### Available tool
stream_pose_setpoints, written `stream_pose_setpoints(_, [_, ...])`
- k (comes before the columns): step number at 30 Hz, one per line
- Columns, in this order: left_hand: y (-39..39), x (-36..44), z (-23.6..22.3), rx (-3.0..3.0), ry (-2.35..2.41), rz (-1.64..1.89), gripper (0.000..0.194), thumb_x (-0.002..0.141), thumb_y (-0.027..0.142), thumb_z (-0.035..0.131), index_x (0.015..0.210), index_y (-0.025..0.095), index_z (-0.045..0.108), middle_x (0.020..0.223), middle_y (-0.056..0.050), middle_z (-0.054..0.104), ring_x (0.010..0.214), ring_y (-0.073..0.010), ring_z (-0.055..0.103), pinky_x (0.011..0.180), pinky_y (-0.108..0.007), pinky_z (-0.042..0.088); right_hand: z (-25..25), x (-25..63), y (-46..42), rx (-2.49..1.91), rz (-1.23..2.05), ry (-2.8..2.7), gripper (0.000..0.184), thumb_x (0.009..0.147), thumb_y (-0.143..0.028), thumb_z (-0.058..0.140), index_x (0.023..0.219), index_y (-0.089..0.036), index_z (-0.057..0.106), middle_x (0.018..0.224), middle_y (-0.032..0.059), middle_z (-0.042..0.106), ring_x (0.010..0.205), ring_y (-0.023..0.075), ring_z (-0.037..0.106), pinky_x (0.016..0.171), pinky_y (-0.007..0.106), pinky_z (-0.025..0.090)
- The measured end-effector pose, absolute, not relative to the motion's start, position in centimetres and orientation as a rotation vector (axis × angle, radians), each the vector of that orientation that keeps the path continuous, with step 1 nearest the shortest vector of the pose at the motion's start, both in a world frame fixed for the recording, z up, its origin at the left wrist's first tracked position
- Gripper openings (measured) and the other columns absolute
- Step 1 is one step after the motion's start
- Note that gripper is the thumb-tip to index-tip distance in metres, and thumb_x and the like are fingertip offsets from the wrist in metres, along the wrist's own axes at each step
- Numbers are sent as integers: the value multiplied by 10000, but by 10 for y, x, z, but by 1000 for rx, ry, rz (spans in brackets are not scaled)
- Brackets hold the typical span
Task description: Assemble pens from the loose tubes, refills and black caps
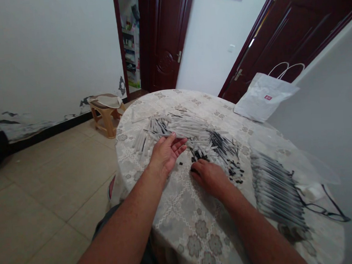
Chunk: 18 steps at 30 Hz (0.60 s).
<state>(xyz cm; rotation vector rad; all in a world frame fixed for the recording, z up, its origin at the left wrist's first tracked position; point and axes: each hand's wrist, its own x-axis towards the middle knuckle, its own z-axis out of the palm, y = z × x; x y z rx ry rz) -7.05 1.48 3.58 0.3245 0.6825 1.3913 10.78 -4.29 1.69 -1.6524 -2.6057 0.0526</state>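
Note:
My left hand [167, 152] is over the near left edge of the pile, palm turned partly up. A slim pale pen with a dark tip [153, 132] runs to its thumb and seems held there; the other fingers are loosely curled. My right hand [211, 175] rests low on the table with its fingertips pinched around a small black piece [195, 170], partly hidden. In front of it lie small black caps [199, 154]. Whitish pen barrels [186, 125] form a heap beyond both hands, and thin black rods [221, 141] lie to the right.
A patterned cloth covers the round table [197, 213]. To the right lie a row of packed pens [276, 187] in clear plastic and eyeglasses [325, 213]. A white paper bag [263, 96] stands at the far right edge. A stool [106, 115] is beyond the table's left side.

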Motion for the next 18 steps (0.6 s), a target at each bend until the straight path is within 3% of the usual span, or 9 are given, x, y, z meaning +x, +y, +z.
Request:
stream_pose_setpoints(5, [13,-68,34,385,674,1398,149,870,149,678,877,156,529,834,-73,736,796,-222,759,665,-305,609,14,106,-41,-1603,95,-2515,213,935,-175,546,1097,-211,680,1001,84,671,853,199,649,716,278,438])
stream_pose_setpoints(9, [10,-65,31,446,663,1354,141,860,142,684,888,151,546,905,-96,748,820,-232,760,682,-323,613,13,113,-35,-1385,287,-2094,205,977,-262,509,1071,-197,679,987,84,676,932,213,639,818,312,480])
stream_pose_setpoints(11, [9,-62,30,480,656,1314,168,844,166,716,905,152,560,947,-106,750,838,-235,759,686,-324,614,11,115,-32,-1358,484,-1777,208,977,-372,538,1035,-210,658,839,33,666,774,185,627,705,291,492])
stream_pose_setpoints(14, [7,-57,27,512,645,1265,210,827,199,747,922,157,564,982,-113,748,854,-237,757,684,-325,616,9,115,-28,-1310,769,-1373,268,940,-486,587,989,-222,603,639,-46,573,530,132,511,494,242,408])
stream_pose_setpoints(18, [4,-50,24,538,640,1233,227,828,222,755,924,160,558,983,-119,749,859,-231,757,701,-324,617,9,112,-27,-1197,910,-1203,299,871,-478,678,998,-219,599,662,-47,609,490,105,488,446,220,385])
